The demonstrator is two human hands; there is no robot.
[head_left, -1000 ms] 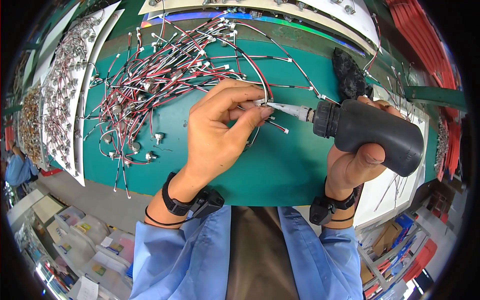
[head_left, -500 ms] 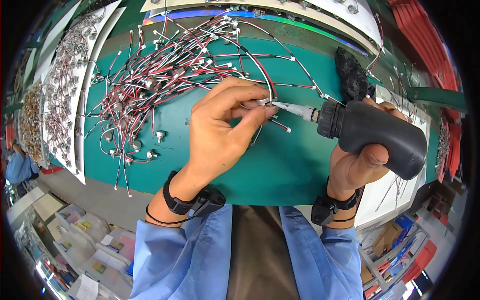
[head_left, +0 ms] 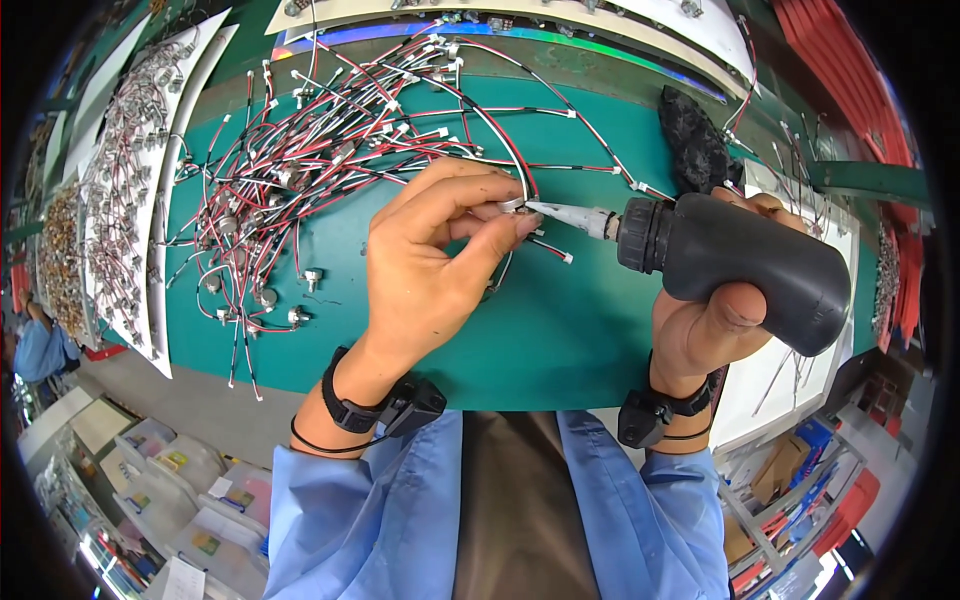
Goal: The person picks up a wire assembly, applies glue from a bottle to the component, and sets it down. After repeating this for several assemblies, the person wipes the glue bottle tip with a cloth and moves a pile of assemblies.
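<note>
Between the thumb and fingers of my left hand (head_left: pixel 430 255) is a small round silver potentiometer (head_left: pixel 512 205) with red, black and white wires; my fingertips cover most of it. My right hand (head_left: pixel 705 325) grips a black squeeze bottle (head_left: pixel 755 270), tilted so that it points left. The bottle's pale tapered nozzle (head_left: pixel 575 217) has its tip at the potentiometer, right by my left fingertips. Whether anything flows from the tip is too small to tell. Left of my hands lies a tangled heap of wired potentiometers (head_left: pixel 300 185) with white plugs on a green mat (head_left: pixel 560 350).
A crumpled black cloth (head_left: pixel 692 145) lies behind the bottle. White boards with many wired parts (head_left: pixel 125 200) stand at the left, and another white sheet (head_left: pixel 770 400) is at the right. Plastic bins (head_left: pixel 190 465) sit low at the left, and a person in blue (head_left: pixel 42 345) is beyond.
The whole view has shifted slightly, so hands and bottle appear a little further left. Both grips look the same, and the nozzle tip stays at the potentiometer.
</note>
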